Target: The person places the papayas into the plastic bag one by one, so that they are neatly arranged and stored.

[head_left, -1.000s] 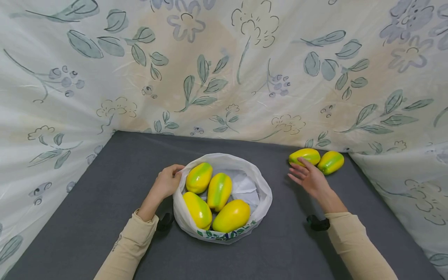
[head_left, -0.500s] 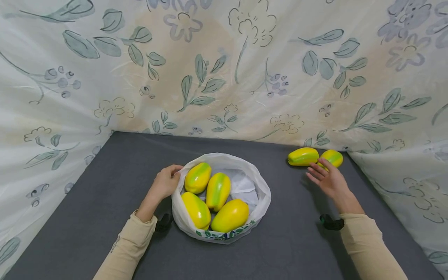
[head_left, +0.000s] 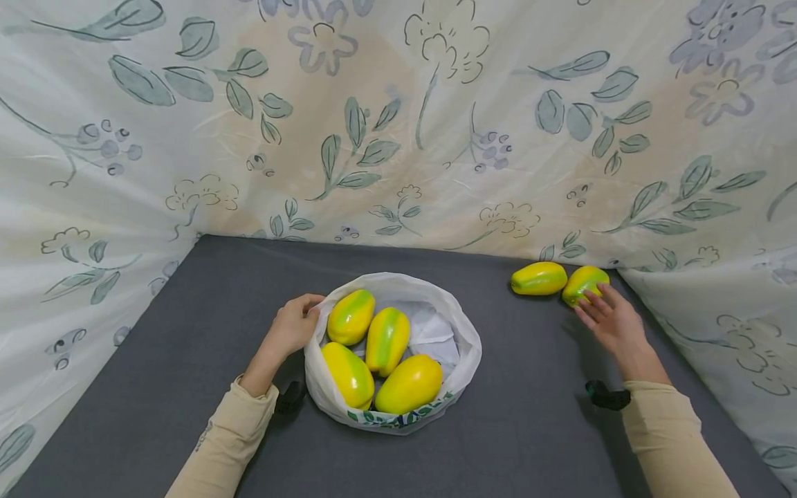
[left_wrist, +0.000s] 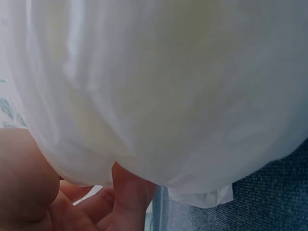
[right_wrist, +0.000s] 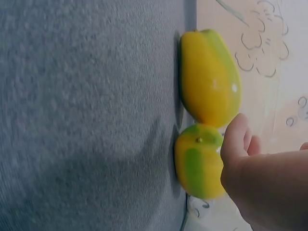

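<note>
A white plastic bag (head_left: 463, 387), its top rolled open, stands mid-table with several yellow-green papayas inside, one papaya (head_left: 389, 340) near their middle. At its left side, my left hand (head_left: 292, 324) grips the bag's edge; the left wrist view shows the thumb and fingers (left_wrist: 129, 192) against the white plastic. My right hand (head_left: 616, 325) is at the far right with fingers spread, just in front of the right-hand papaya (head_left: 580, 282), partly covering it. It holds nothing. Another papaya (head_left: 539, 279) lies left of that one, close beside it.
The dark grey table (head_left: 187, 360) is bounded at the back by a floral curtain (head_left: 373, 138), which also hangs along both sides. The two loose papayas lie near the back right corner by the curtain.
My right hand has moved rightward, from in front of the left loose papaya to in front of the right one. My left hand and the bag stay in place.
</note>
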`<state>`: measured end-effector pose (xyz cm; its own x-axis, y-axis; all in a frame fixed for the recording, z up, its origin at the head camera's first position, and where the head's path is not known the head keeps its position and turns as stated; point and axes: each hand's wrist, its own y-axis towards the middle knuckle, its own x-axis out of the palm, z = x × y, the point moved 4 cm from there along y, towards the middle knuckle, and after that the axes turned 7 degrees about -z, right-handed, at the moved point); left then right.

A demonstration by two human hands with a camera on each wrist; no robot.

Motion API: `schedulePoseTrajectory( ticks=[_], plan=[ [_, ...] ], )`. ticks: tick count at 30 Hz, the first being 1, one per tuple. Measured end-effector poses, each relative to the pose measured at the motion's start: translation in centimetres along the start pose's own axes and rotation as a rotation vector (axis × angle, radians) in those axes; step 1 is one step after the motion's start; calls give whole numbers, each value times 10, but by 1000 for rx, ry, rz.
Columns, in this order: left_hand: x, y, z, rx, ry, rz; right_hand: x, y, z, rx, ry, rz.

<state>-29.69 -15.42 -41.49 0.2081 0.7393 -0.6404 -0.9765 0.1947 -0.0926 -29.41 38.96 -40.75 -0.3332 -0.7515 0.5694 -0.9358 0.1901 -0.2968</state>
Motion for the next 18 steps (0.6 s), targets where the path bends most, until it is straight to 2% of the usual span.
schedulePoseTrajectory(
  ticks=[5, 12, 18],
  plan=[
    [0, 0, 0, -1, -4, 3, -9, 4, -4, -12, 18, 63],
    [-1, -1, 1, 8, -7, 6, -26, 15, -10, -36, -4, 233],
    [0, 0, 1, 16, -3, 4, -34, 17, -15, -20, 2, 320]
  ],
)
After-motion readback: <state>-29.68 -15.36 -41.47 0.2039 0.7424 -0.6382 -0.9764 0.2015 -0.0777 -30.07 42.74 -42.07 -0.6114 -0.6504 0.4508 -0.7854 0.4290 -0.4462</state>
